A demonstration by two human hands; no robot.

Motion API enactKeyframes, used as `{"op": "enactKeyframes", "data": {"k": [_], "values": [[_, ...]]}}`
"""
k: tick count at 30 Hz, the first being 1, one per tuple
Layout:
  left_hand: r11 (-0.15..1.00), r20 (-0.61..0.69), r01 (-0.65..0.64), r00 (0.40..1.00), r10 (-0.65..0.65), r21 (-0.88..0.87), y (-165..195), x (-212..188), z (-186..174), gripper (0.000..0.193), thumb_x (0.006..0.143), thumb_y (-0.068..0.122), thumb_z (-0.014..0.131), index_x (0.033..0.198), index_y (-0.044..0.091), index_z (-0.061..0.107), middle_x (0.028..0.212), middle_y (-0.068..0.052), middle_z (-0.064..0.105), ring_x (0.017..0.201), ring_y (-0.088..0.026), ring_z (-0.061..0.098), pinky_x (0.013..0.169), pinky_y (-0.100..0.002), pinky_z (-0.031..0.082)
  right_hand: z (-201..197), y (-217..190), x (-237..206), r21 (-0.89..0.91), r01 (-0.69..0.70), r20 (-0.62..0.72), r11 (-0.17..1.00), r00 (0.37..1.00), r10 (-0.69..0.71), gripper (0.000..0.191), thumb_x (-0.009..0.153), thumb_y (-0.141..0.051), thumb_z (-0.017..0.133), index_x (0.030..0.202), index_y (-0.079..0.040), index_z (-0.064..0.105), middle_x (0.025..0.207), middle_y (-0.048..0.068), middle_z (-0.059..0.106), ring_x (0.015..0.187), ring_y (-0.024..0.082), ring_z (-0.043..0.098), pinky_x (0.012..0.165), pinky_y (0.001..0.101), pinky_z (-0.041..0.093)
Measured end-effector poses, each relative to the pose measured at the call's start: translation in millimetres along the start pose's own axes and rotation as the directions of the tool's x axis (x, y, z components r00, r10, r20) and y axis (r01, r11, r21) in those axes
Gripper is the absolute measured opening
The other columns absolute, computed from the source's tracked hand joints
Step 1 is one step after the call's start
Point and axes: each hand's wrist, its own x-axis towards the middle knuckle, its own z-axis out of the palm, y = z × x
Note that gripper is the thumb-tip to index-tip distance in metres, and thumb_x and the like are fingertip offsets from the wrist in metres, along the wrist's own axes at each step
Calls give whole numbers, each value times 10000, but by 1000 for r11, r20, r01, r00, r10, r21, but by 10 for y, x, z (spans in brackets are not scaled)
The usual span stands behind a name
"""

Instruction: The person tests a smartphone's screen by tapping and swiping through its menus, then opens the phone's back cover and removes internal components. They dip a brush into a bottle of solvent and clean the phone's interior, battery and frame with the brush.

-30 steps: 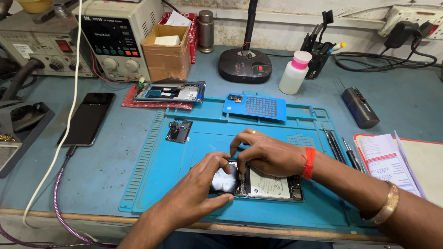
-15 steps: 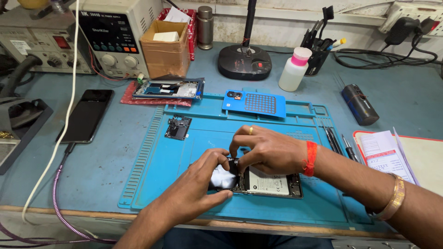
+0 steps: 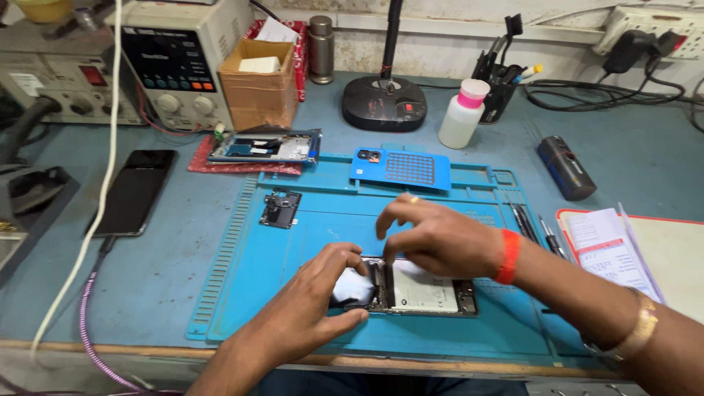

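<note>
Lower centre of frame: opened phone [image 3: 418, 290] flat on blue repair mat [image 3: 242, 279]. Left hand [image 3: 315, 297] curled, pinching its white-padded end; right hand [image 3: 436, 238] half-open, fingertips pressing inside. Best kept steady, light pressure.

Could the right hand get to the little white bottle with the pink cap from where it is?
Probably yes. The right hand hovers over the opened phone, and the white bottle stands beyond it. Only the flat blue phone cover lies between, low enough to reach over.
</note>
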Motion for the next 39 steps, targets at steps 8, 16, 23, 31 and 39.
{"op": "enactKeyframes", "data": {"k": [8, 16, 23, 31, 39], "values": [[999, 21, 35, 999, -34, -4, -7, 19, 46, 520, 798, 219, 790, 1240, 109, 539, 1428, -114, 526, 1345, -344, 519, 1075, -448, 432, -271, -112, -829, 180, -520, -28, 835, 846, 533, 182, 931, -141, 661, 1085, -116, 753, 895, -5, 734, 799, 129, 709, 670, 289, 554], [996, 37, 86, 996, -86, -14, 19, 28, 64, 503, 796, 225, 781, 1231, 123, 549, 1435, -107, 531, 1332, -332, 539, 1034, -436, 455, -70, -355, -1182, 638, -766, 352, 77, 379, 856, 438, 955, -229, 567, 1362, -100, 669, 579, -43, 413, 473, 61, 365, 412, 245, 296], [993, 50, 115, 992, -113, -26, 59, 45, 58, 509, 800, 226, 779, 1248, 137, 552, 1450, -105, 515, 1332, -323, 543, 1016, -436, 473, -18, -393, -1121, 705, -709, 358, 27, 388, 850, 461, 959, -204, 535, 1383, -79, 666, 564, -25, 413, 438, 77, 353, 395, 246, 293], [994, 49, 109, 993, -108, -22, 48, 40, 62, 486, 808, 223, 779, 1228, 132, 553, 1461, -107, 506, 1320, -320, 551, 986, -434, 499, -37, -348, -1056, 660, -748, 373, 73, 410, 832, 453, 966, -230, 541, 1362, -71, 692, 607, -31, 442, 456, 68, 379, 406, 237, 325], [998, 24, 62, 998, -62, 1, 31, 30, 71, 485, 811, 222, 783, 1228, 123, 555, 1450, -120, 520, 1331, -332, 545, 1030, -447, 468, -68, -321, -994, 604, -771, 326, 200, 468, 821, 444, 964, -247, 547, 1334, -62, 708, 634, -34, 479, 486, 58, 426, 419, 239, 367]]}}
